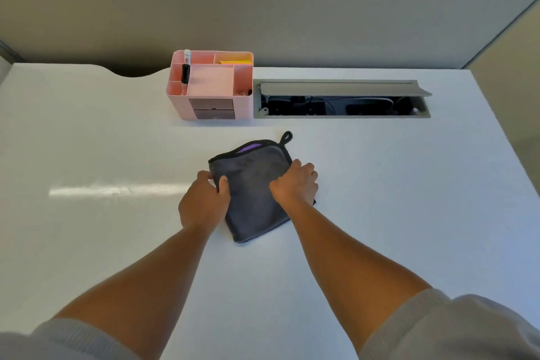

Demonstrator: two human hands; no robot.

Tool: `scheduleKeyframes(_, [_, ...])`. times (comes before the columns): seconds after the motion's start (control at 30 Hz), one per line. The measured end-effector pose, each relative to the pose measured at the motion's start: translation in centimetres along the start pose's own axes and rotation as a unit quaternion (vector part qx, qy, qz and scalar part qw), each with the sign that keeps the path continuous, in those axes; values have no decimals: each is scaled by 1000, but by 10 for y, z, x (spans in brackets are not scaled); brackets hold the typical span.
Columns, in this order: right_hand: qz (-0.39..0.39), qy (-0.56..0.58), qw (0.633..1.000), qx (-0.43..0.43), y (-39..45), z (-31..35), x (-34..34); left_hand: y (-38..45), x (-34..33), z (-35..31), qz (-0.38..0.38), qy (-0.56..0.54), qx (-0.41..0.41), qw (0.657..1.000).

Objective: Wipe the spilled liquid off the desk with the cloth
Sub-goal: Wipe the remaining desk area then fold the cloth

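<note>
A dark grey cloth (251, 193), folded, with a black hem, a hanging loop and a purple inner face showing at its far edge, lies flat in the middle of the white desk (394, 199). My left hand (206, 199) pinches its left edge, thumb on top. My right hand (295, 184) grips its right edge with curled fingers. I see no liquid on the desk around the cloth; a bright streak of reflected light lies left of my left hand.
A pink desk organizer (210, 86) with pens and sticky notes stands behind the cloth. To its right an open cable hatch (342, 99) with a raised grey lid is sunk into the desk. A grey partition wall backs the desk.
</note>
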State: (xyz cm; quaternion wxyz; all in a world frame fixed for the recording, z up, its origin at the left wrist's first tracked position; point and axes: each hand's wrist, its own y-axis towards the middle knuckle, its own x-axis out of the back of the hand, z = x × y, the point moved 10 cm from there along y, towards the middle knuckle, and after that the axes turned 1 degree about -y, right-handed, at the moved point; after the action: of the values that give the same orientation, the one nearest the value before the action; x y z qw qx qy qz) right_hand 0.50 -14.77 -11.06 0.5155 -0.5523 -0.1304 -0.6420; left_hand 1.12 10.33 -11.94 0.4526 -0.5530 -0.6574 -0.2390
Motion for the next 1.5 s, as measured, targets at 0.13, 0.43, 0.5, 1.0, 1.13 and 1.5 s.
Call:
scheduleKeyframes(0.13, [66,50,995,-52,8,-12,-1,-4,-9,8,43,-15,79,996])
scheduleKeyframes(0.43, [77,11,997,4,10,-10,1,-13,-14,3,74,38,77,994])
scheduleKeyframes(0.5, [78,35,996,10,12,-13,3,-12,-11,-10,46,15,62,997])
scheduleKeyframes(1.0, [-79,134,988,-3,50,-59,93,1,-35,-147,2,-96,-71,993])
scheduleKeyframes(1.13, [-129,125,984,-18,63,-81,121,1,-51,-185,16,-107,-91,990])
scheduleKeyframes(1.5, [-175,82,979,-67,104,-124,151,6,-88,-239,60,-95,-105,988])
